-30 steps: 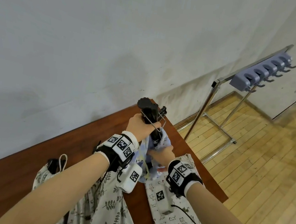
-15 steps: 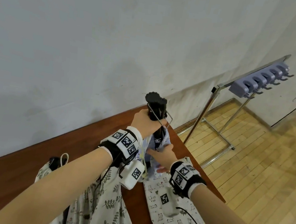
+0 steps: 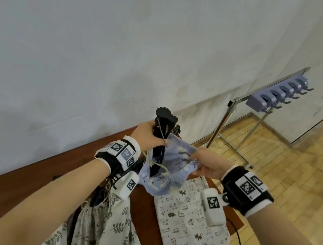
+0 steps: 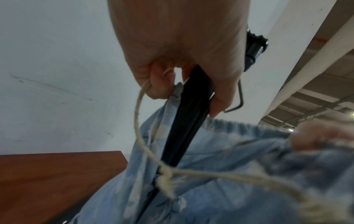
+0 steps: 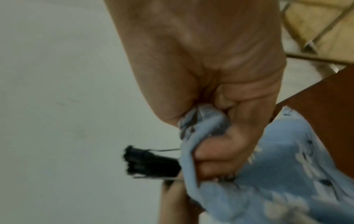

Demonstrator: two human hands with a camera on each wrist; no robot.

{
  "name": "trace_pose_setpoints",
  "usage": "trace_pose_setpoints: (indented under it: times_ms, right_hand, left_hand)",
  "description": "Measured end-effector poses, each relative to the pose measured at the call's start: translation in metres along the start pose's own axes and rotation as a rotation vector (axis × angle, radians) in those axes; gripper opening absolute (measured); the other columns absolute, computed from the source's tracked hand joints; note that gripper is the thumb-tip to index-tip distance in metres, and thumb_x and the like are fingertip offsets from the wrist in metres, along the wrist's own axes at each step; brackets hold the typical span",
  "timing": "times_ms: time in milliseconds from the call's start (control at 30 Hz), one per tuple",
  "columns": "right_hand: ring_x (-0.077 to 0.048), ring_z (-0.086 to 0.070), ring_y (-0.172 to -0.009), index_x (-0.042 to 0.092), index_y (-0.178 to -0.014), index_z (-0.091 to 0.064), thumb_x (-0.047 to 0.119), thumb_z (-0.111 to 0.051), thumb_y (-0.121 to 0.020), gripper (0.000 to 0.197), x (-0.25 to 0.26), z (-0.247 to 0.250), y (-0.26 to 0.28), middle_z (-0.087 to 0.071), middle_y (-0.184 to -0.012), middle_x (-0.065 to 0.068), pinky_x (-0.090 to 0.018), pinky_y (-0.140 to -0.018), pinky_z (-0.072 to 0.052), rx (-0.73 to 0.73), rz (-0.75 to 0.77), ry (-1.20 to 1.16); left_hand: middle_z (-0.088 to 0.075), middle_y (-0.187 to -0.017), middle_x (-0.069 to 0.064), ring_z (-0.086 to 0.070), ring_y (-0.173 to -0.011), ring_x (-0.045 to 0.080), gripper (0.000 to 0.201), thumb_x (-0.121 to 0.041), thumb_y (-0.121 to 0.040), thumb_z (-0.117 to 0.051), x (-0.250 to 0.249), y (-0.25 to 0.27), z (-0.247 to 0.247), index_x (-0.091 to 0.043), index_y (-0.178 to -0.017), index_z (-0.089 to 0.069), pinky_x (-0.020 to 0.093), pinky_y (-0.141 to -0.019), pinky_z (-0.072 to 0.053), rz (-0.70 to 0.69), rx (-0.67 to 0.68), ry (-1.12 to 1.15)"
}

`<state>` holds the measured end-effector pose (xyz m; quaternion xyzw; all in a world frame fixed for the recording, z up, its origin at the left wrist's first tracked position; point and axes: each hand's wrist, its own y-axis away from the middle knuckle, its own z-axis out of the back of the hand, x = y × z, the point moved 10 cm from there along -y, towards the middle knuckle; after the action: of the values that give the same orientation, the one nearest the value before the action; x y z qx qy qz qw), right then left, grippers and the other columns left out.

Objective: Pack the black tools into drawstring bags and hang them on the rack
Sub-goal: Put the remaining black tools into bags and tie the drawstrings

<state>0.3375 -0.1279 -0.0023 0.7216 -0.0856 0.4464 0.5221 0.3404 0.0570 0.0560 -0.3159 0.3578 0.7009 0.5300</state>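
A black tool (image 3: 163,122) with a wire loop stands upright, its lower part inside a light blue drawstring bag (image 3: 171,165). My left hand (image 3: 147,134) grips the tool's shaft (image 4: 188,109) and also pinches the bag's rim and cream cord (image 4: 138,109). My right hand (image 3: 207,161) holds the opposite rim of the blue bag (image 5: 268,159), bunching the cloth in curled fingers and stretching the mouth wide. The tool's ribbed head (image 5: 141,162) pokes out past the cloth. The hook rack (image 3: 273,95) stands on the floor at the right.
A leaf-print bag (image 3: 103,225) with dark contents lies on the brown table (image 3: 21,185) at lower left. A flat cat-print bag (image 3: 185,226) lies near the table's right edge. A white wall runs close behind the table. Wooden floor (image 3: 294,184) spreads to the right.
My right hand has pulled the bag's rim out to the right, which opened the mouth wide. The tool and both hands rose a little above the table.
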Motion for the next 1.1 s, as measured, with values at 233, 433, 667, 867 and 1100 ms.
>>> trace_pose_setpoints:
  times_ms: [233, 433, 667, 867, 1100]
  right_hand:
    - [-0.022, -0.058, -0.076, 0.001, -0.103, -0.063, -0.004, -0.050, -0.082, 0.025, 0.018, -0.026, 0.030, -0.062, -0.097, -0.020, -0.036, -0.084, -0.052, 0.149, 0.047, -0.098]
    - [-0.009, -0.045, -0.042, 0.010, -0.081, -0.053, 0.005, -0.045, -0.095, 0.017, 0.013, 0.020, 0.032, -0.052, -0.070, -0.011, -0.020, -0.042, -0.042, -0.217, 0.096, 0.268]
    - [-0.012, -0.064, -0.060, 0.000, -0.108, -0.057, -0.006, -0.048, -0.095, 0.017, 0.014, -0.036, 0.040, -0.065, -0.084, -0.009, -0.020, -0.052, -0.055, 0.147, 0.017, -0.125]
    - [-0.023, -0.070, -0.074, 0.035, -0.152, 0.001, -0.008, -0.064, -0.079, 0.106, 0.024, -0.012, 0.049, -0.050, -0.123, -0.010, -0.027, -0.060, -0.057, -0.034, 0.180, 0.406]
    - [-0.010, -0.064, -0.058, 0.028, -0.121, -0.051, -0.002, -0.075, -0.078, 0.058, 0.013, -0.031, 0.041, -0.064, -0.103, -0.004, -0.025, -0.055, -0.056, -0.151, 0.417, 0.294]
  left_hand:
    - [-0.068, -0.082, 0.000, -0.066, -0.079, 0.014, 0.020, -0.021, -0.072, -0.081, -0.032, -0.006, 0.038, -0.018, -0.081, -0.063, 0.028, -0.074, -0.053, -0.094, -0.147, 0.276]
    - [-0.068, -0.079, -0.017, -0.063, -0.076, -0.012, 0.020, -0.002, -0.076, -0.076, -0.061, 0.009, 0.035, -0.013, -0.088, -0.065, 0.006, -0.072, -0.048, -0.212, 0.146, 0.230]
    - [-0.068, -0.105, 0.013, -0.063, -0.095, 0.020, 0.037, 0.001, -0.072, -0.077, -0.052, 0.008, 0.017, -0.002, -0.106, -0.063, 0.033, -0.088, -0.049, -0.227, 0.107, 0.079]
    - [-0.068, -0.097, -0.007, -0.063, -0.088, 0.003, 0.038, -0.010, -0.073, -0.079, -0.046, 0.020, -0.032, -0.017, -0.106, -0.062, 0.024, -0.086, -0.048, -0.226, 0.389, -0.071]
    - [-0.067, -0.112, 0.008, -0.064, -0.104, 0.020, 0.052, -0.005, -0.074, -0.077, -0.016, 0.036, -0.078, -0.005, -0.120, -0.053, 0.038, -0.095, -0.050, -0.198, 0.427, 0.040]
